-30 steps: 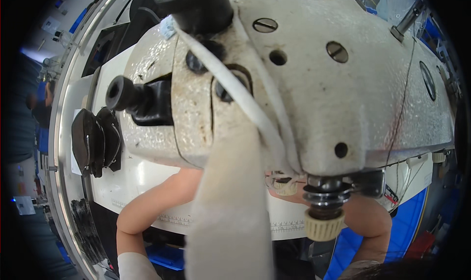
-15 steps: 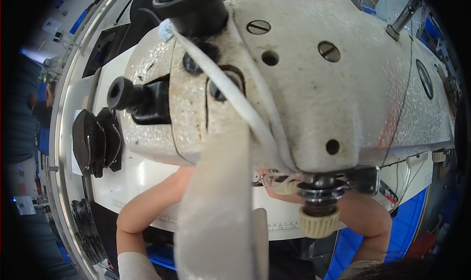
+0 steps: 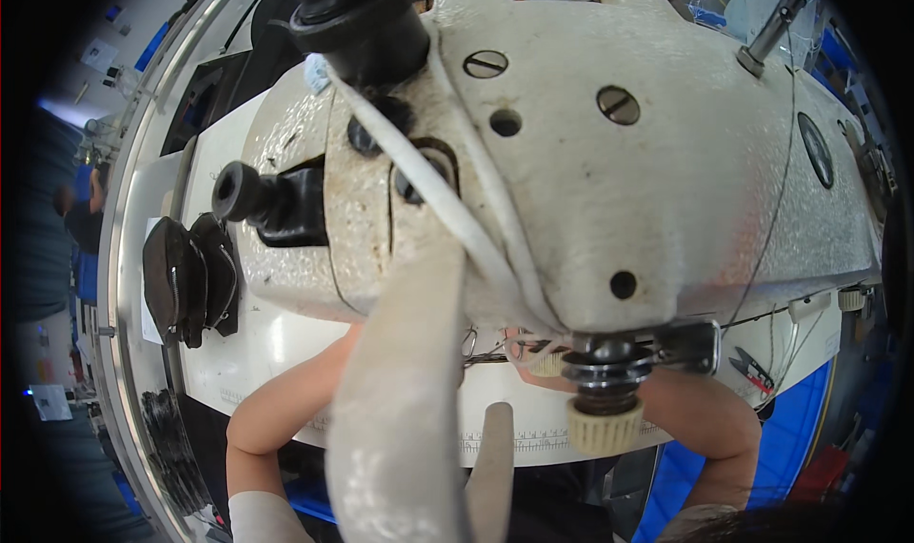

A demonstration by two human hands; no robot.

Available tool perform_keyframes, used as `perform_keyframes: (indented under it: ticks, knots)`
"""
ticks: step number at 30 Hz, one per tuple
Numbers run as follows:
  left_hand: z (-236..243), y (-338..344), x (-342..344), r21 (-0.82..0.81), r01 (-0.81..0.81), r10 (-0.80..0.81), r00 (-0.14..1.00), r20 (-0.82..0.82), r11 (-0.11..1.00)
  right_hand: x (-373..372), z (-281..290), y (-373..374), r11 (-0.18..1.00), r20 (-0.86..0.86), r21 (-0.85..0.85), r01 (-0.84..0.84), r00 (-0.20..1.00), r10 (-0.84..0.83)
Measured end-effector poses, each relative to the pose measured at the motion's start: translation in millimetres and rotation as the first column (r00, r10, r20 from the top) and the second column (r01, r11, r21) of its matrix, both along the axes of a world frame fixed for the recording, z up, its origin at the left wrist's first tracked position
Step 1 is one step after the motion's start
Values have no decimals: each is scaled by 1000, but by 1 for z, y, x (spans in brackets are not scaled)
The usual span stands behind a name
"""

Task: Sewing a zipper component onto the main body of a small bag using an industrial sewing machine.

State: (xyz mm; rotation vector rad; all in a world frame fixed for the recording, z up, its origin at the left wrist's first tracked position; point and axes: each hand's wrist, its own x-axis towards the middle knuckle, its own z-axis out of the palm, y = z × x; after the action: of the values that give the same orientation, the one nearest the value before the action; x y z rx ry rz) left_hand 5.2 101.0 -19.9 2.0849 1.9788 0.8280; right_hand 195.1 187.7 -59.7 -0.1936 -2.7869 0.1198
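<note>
A white sewing machine head (image 3: pixel 562 172) fills the middle of the view and hides most of both my hands. My left forearm (image 3: pixel 295 395) bends inward, and my left hand (image 3: pixel 352 337) disappears behind the machine and its pale curved lever (image 3: pixel 395 419). From the right, my right forearm (image 3: pixel 700 414) reaches under the machine. Only a sliver of my right hand (image 3: pixel 524 353) shows, beside the tension knob (image 3: pixel 605 427). Thin dark metallic parts (image 3: pixel 484 355) lie between the hands, too covered to name. The fingers of both hands are hidden.
Dark zippered pouches (image 3: pixel 186 281) rest at the table's left. Small thread snips (image 3: pixel 752 370) with red on them lie at the right. A ruler scale (image 3: pixel 543 440) runs along the near table edge, with a blue bin (image 3: pixel 795 438) beyond it. Another person (image 3: pixel 84 205) is at far left.
The machine has shifted slightly left in view, and the curved lever appears further left. More of the snips and of the dark metallic parts shows. My forearms stay almost in place.
</note>
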Motion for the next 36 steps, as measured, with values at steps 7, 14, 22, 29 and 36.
perform_keyframes:
  ticks: [7,14,22,29,36]
  knots:
    - [1,3,1,-68,29,-28,999,19,997,-3,-8,-1,999,-37,50,-7,999,9]
    - [12,8,6,-134,77,-71,996,47,988,-5,-12,-5,999,-55,-48,5,998,-8]
    - [24,6,7,-211,104,-91,993,71,972,-4,-11,8,982,-70,168,-83,993,96]
    - [-15,-19,-14,-51,363,-353,924,145,930,-4,5,14,995,-39,-89,43,998,-47]
    - [-9,-12,-6,-427,154,-91,982,165,891,-5,-14,15,999,-107,-31,19,994,-22]
